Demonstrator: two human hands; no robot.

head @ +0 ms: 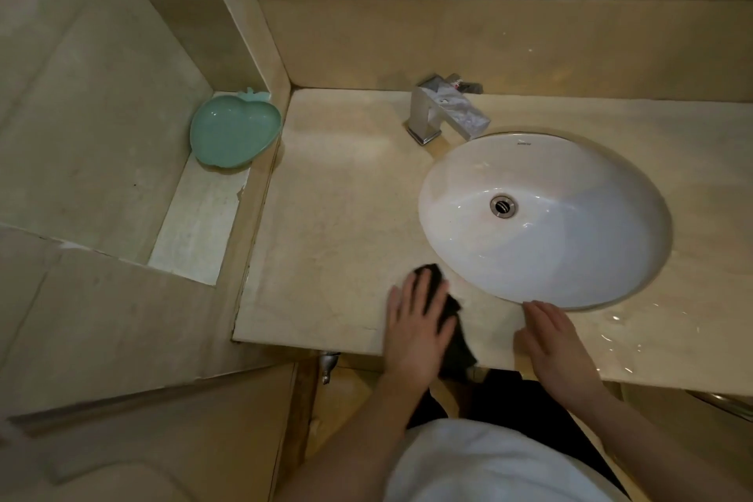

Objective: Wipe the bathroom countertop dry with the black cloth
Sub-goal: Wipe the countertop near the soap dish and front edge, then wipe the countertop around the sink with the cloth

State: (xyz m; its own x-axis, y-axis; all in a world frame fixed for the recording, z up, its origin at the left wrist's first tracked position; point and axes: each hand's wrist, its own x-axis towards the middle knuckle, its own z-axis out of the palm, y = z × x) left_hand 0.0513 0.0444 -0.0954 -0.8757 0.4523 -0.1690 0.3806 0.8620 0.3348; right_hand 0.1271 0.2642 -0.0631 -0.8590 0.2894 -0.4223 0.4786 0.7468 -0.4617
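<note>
Beige stone tabletop [334,216]: running from the left partition to the right frame edge, its front edge crossing the lower picture and overhanging a dark gap below.

Left hand [415,330]: lying flat, fingers spread wide, pressing down on the black cloth [458,342] at the tabletop's front edge, at about 7 o'clock from the basin. Palm is sitting over the front lip.

Black cloth: crumpled, showing beyond the fingertips and trailing off the front edge of the tabletop, hanging partly into the gap.

Right hand [556,342]: resting open and flat on the bare tabletop, fingers close together, holding nothing; fingertips are lying just beside the basin's near rim, at 6 o'clock.

White oval sink basin [570,265]: set into the tabletop, metal drain [503,206] near its centre. Only a narrow strip of stone is separating its near rim from the front edge.

Chrome square faucet [444,110]: standing at 11 o'clock of the basin, spout reaching over the rim.

Open room: a broad bare stretch of tabletop is lying at 9 to 10 o'clock of the basin, bounded by the back wall and the left partition.

Water droplets [623,322]: glinting on the stone at 5 o'clock of the basin, near the front edge.

Green strawberry-shaped dish [234,130]: sitting on a lower ledge beyond the left partition, well apart from both hands.
</note>
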